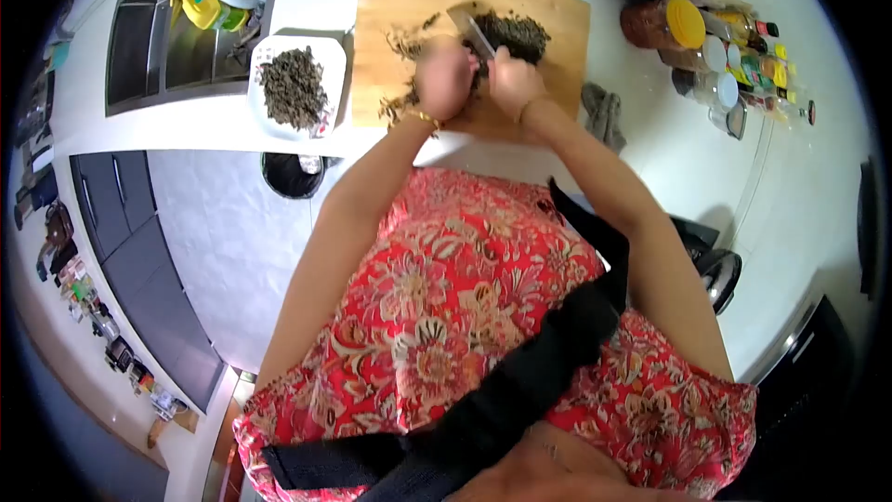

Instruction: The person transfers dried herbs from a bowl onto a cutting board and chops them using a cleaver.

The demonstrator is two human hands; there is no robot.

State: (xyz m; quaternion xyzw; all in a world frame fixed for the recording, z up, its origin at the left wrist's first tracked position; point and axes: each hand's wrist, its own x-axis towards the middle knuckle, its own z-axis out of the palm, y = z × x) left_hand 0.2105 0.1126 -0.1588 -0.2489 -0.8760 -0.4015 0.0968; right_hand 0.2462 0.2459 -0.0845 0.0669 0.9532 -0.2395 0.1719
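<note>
My right hand (514, 84) is closed round the handle of a kitchen knife (478, 35), whose blade points up and left over the wooden cutting board (567, 19). Just left of the blade is my left hand (444, 82), smeared by motion, so its fingers cannot be made out. A heap of dark chopped greens (522, 35) lies on the board to the right of the blade. Loose bits of the same greens (401, 45) are scattered along the left side, some partly hidden under my left hand.
A white plate (336, 60) of dark chopped greens stands left of the board, near the sink (130, 74) with its bottles. Jars and bottles (683, 23) line the right side. A grey cloth (602, 116) lies beside the board. Below the counter hangs a black-lined bin (290, 177).
</note>
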